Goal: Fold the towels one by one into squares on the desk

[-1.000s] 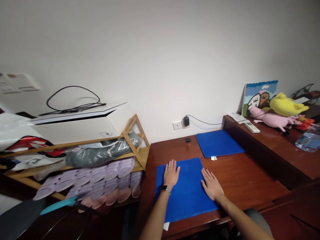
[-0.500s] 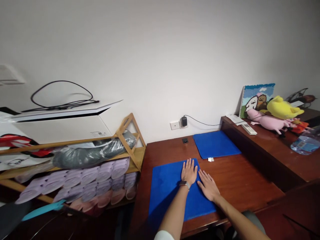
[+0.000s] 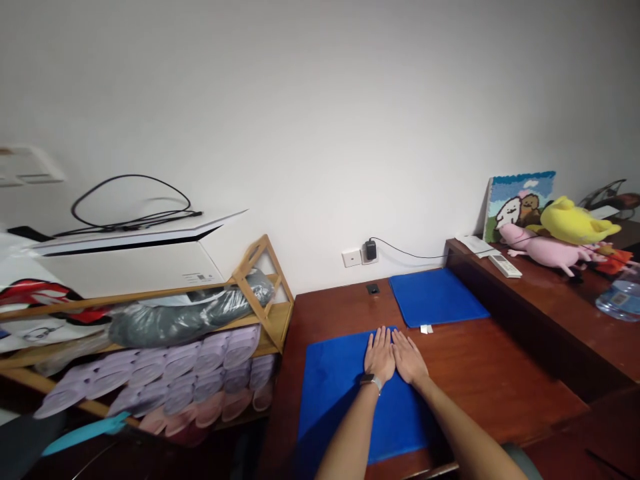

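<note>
A blue cloth point(image 3: 330, 380) lies spread on the brown wooden desk point(image 3: 505, 373). My left hand point(image 3: 380, 360), with a watch point(image 3: 371, 380) on its wrist, rests flat near the cloth's far right part, fingers stretched out. Right beside it my right hand point(image 3: 410, 359) also lies flat, over the cloth's right edge, with the two hands touching or nearly so. Neither hand grips anything. Farther back, a second blue cloth point(image 3: 440, 297) lies flat against the wall side, a small white tag point(image 3: 427, 329) at its front edge.
Left stands a wooden rack point(image 3: 287, 320) with slippers point(image 3: 185, 360), a plastic-wrapped bundle point(image 3: 190, 317) and a white box point(image 3: 135, 267). On the raised right ledge are a remote point(image 3: 505, 265), plush toys point(image 3: 545, 247), a picture point(image 3: 520, 200) and a water bottle point(image 3: 620, 300). A plugged-in charger point(image 3: 371, 250) trails a cable.
My right hand has moved left, closing the gap to my left hand. The view has tilted slightly upward, so the scene sits a little lower.
</note>
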Tool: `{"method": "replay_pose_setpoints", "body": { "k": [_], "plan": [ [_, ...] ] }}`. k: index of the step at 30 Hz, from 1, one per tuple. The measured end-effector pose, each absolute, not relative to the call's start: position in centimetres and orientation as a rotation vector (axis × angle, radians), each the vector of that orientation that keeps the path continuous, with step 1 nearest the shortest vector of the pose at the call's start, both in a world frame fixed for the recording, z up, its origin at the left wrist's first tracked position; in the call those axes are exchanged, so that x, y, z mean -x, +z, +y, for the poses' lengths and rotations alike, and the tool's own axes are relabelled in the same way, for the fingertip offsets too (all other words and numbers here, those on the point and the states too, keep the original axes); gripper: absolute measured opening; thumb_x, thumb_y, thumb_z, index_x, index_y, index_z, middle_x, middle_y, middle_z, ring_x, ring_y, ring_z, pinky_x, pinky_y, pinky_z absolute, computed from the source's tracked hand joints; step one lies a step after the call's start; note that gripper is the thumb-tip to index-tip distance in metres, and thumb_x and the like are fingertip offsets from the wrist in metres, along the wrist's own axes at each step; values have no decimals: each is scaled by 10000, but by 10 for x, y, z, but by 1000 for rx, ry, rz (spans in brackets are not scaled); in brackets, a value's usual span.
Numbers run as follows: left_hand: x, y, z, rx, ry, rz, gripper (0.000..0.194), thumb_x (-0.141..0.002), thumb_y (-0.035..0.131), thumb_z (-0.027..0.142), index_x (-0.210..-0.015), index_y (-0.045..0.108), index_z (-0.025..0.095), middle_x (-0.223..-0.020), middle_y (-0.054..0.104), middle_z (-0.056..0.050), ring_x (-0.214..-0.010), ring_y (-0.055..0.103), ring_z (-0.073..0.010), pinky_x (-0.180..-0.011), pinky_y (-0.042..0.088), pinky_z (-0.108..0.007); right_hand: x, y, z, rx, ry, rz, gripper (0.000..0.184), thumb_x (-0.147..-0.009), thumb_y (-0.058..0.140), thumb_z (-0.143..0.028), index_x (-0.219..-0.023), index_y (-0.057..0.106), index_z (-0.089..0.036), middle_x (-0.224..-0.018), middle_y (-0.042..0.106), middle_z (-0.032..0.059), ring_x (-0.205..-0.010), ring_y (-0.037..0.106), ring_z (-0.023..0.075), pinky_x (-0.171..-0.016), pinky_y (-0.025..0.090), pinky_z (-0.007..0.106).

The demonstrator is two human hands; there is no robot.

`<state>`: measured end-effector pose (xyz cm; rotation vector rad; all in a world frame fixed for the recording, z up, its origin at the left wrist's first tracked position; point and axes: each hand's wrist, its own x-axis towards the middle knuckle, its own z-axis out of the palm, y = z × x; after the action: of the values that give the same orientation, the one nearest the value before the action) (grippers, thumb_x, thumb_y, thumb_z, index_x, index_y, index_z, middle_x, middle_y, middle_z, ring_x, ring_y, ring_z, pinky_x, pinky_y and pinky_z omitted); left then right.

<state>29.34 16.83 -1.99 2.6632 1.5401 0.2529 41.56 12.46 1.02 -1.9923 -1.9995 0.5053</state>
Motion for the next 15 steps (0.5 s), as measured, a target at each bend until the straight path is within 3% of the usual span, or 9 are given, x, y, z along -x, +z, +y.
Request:
{"method": "replay_pose_setpoints", "body": {
  "k": [8, 15],
  "plan": [
    [-249, -17, 173, -2635, 207, 1618, 618, -1082, 112, 411, -1656, 265, 239, -1714, 307, 2, -1592, 229, -149, -1312, 194, -391, -414, 8, 121, 2076, 420, -2053, 692, -1060, 107, -458, -1660, 229, -136, -1727, 203, 21, -1606, 138, 161, -1300, 74, 364],
    [-93, -4, 187, -2391, 156, 2063, 638, -1075, 152, 411, -1647, 290, 166, -1691, 331, -125, -1576, 290, -279, -1272, 267, -545, -413, 4, 122, 2071, 414, -2038, 701, -1060, 121, -478, -1660, 227, -131, -1728, 205, 24, -1608, 132, 164, -1302, 69, 364]
  ]
}}
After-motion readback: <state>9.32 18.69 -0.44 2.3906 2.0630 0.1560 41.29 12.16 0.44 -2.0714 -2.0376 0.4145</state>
